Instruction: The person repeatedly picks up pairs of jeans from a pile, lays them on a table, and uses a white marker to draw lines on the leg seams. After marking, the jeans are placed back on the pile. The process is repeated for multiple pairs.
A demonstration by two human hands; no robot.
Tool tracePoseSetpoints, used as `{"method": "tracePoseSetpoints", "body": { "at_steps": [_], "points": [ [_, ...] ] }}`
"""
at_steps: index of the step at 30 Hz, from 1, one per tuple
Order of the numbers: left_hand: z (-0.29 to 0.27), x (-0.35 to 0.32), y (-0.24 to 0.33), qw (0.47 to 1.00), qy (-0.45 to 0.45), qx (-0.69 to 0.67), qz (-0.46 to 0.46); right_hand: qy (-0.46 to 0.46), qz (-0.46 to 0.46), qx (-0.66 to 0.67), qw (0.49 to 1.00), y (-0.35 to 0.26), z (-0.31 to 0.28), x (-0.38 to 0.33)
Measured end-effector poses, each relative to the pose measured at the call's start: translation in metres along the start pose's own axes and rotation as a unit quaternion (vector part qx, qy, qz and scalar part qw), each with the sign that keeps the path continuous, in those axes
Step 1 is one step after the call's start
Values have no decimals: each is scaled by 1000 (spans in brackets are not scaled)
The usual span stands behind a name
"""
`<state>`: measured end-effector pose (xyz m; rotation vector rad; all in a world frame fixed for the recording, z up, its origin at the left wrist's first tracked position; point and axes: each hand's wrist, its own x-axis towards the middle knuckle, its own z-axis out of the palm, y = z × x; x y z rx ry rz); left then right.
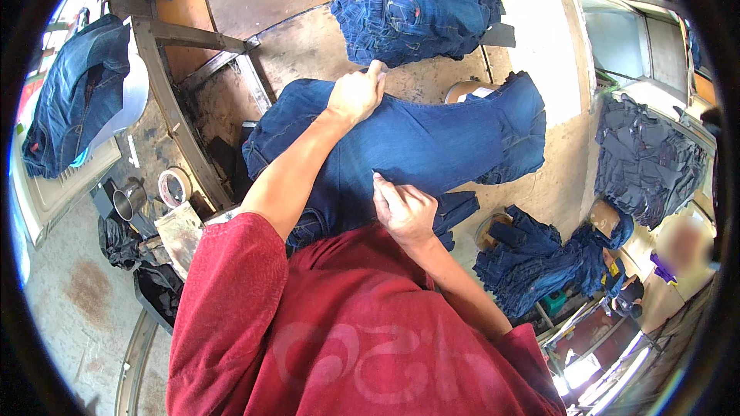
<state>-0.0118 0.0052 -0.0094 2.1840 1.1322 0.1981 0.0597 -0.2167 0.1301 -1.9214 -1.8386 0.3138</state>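
Observation:
A pair of blue jeans (432, 142) lies spread across the table in front of me, its legs reaching to the right. My left hand (358, 95) is closed at the far edge of the jeans, its fingers gripping the denim there. Nearer my body, my right hand (406, 212) rests over the jeans in a pinch, thumb and forefinger together. A tiny dark tip shows at those fingertips, too small to name. Just beyond my left hand sits a pile of folded jeans (416, 11).
Denim garments (532, 258) are heaped at the right, near a stack of dark trousers (647, 158). More jeans (81, 96) hang at the left. A tape roll (174, 187) and a metal mug (129, 199) stand at left. A person (684, 245) is at the far right.

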Motion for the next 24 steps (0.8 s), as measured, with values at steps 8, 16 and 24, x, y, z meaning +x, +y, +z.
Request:
{"method": "tracePoseSetpoints", "body": {
  "at_steps": [8,16,24],
  "points": [
    [1,-2,1,1000,-19,-1,-19,-20,62,36,997,-7,-22,-27],
    [5,-2,-1,1000,26,7,-1,-12,1,16,1000,4,-6,-5],
    [4,-1,-1,1000,-16,3,-13,33,41,66,996,4,-9,-21]
  ]
}}
